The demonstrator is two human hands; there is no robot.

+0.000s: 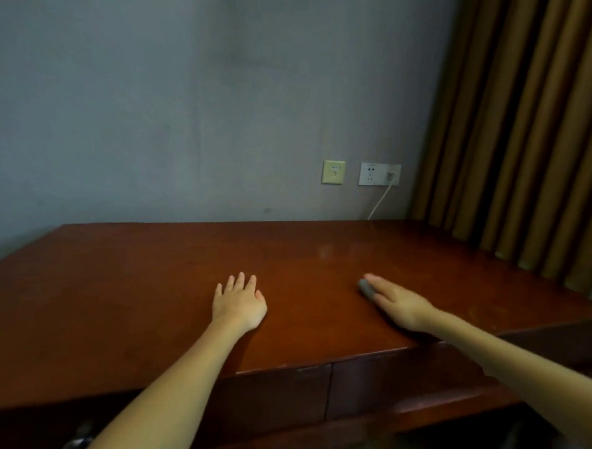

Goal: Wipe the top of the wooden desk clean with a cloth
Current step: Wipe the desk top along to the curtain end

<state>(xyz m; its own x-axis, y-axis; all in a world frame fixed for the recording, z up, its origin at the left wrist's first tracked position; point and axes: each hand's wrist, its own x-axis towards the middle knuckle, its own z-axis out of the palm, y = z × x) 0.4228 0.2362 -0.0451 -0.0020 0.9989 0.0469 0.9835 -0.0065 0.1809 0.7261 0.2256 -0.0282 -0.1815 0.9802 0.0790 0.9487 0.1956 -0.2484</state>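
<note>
The reddish-brown wooden desk (120,295) fills the lower half of the view, its top running back to the wall. My left hand (238,301) lies flat on the desk near the middle, palm down, fingers straight and spread. My right hand (400,303) rests further right with straight fingers pressing a small grey cloth (366,288) onto the wood. Only a little of the cloth shows beyond the fingers, and it looks blurred.
A grey wall stands behind the desk, with a yellowish switch plate (333,172) and a white socket (379,173) holding a plug and white cable. Brown curtains (522,126) hang at the right. Drawer fronts (382,384) sit below the desk's front edge.
</note>
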